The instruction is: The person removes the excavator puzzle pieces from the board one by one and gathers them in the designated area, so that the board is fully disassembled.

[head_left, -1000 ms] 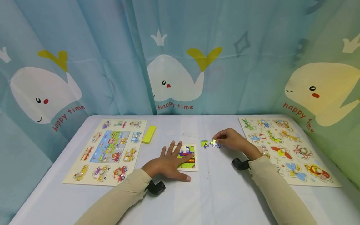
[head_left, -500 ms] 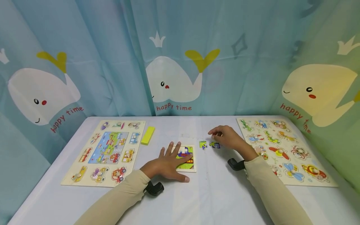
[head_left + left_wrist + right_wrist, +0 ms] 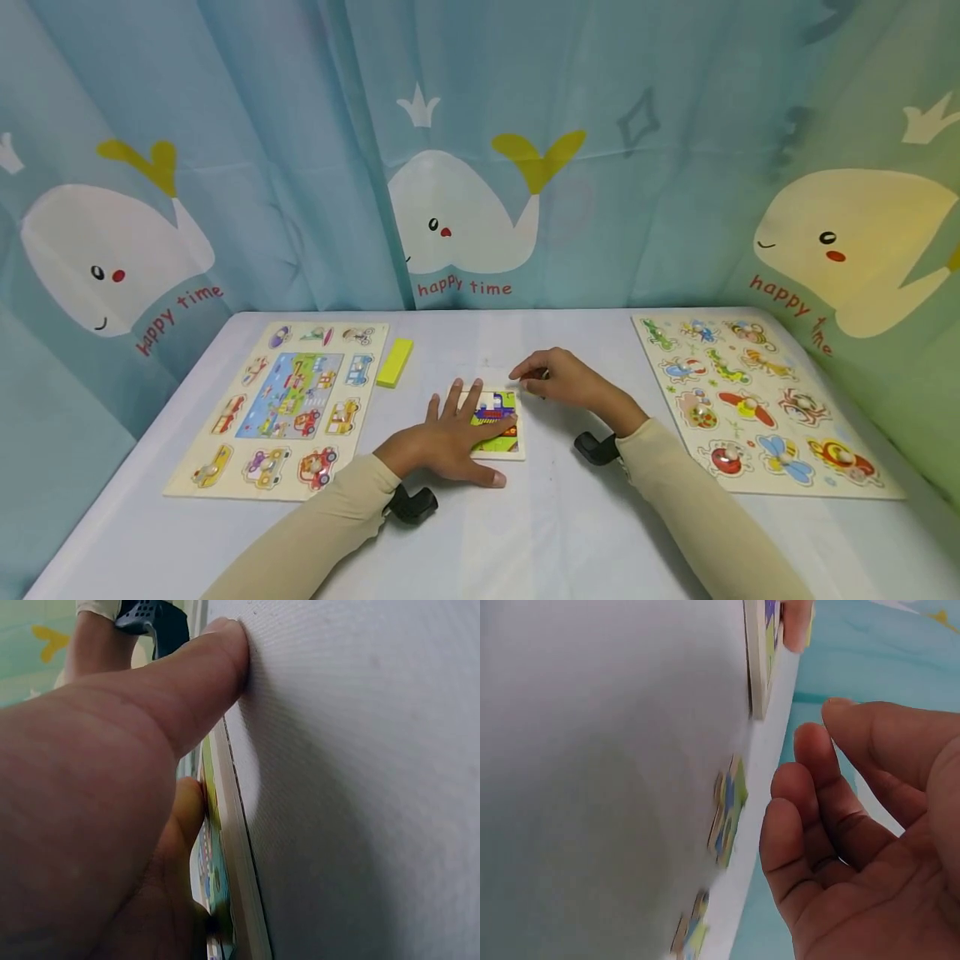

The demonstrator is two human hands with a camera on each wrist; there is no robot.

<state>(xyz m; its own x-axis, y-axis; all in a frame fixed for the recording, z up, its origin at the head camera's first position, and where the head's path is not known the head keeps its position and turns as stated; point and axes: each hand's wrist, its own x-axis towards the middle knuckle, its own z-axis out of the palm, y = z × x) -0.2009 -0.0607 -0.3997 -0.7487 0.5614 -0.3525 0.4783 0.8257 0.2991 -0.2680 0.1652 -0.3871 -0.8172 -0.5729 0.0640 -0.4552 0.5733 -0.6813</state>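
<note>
Spread flat, my left hand rests over a small framed puzzle with a purple vehicle picture. In the left wrist view my left hand has its thumb on the cloth beside the puzzle's pale edge. My right hand hovers just right of the puzzle, fingers loosely bent. The right wrist view shows that right hand holding nothing, its thumb apart from the fingers. Beneath it, one loose piece and another loose piece lie on the table; the hand hides them in the head view.
A vehicle puzzle board lies at the left, and an insect puzzle board at the right. A yellow block is beside the vehicle board. Behind the white table hangs a whale-print curtain.
My right hand let go of the loose piece at the right, rose off it and moved left towards the framed puzzle. My left hand stayed on the puzzle.
</note>
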